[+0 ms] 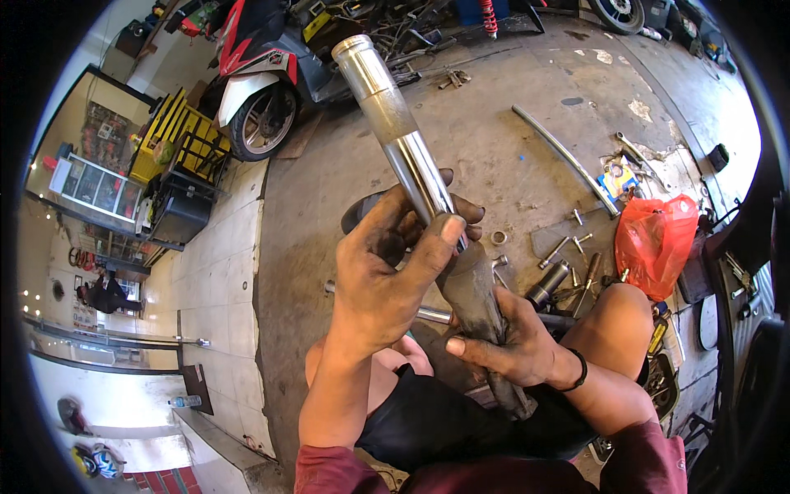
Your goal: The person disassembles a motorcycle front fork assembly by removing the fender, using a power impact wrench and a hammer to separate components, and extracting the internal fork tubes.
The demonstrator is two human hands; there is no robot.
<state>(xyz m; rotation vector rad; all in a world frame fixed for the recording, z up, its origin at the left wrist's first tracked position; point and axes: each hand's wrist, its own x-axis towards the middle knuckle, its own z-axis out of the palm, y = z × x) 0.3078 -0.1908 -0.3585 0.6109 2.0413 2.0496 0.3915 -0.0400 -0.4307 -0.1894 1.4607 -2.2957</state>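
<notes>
A chrome fork tube (418, 169) slants up and away to the left, its ringed top end pointing at the scooter. My left hand (378, 276) is closed around its lower part, thumb along the near side. Below, the tube meets a grey, grimy fork leg (471, 288), which runs down toward my lap. My right hand (522, 342) wraps around that leg, with its thumb lying across it. Both hands are blackened with grease. The joint between tube and leg is partly hidden by the left thumb. Under the hands, my black shorts (461, 424) show.
A red and white scooter (255, 78) stands at the far left. At right lie a long metal tube (564, 152), a red plastic bag (656, 243), a dark cylinder (547, 284), wrenches (642, 156) and several bolts. A small metal ring (499, 238) rests on the floor beyond my right hand.
</notes>
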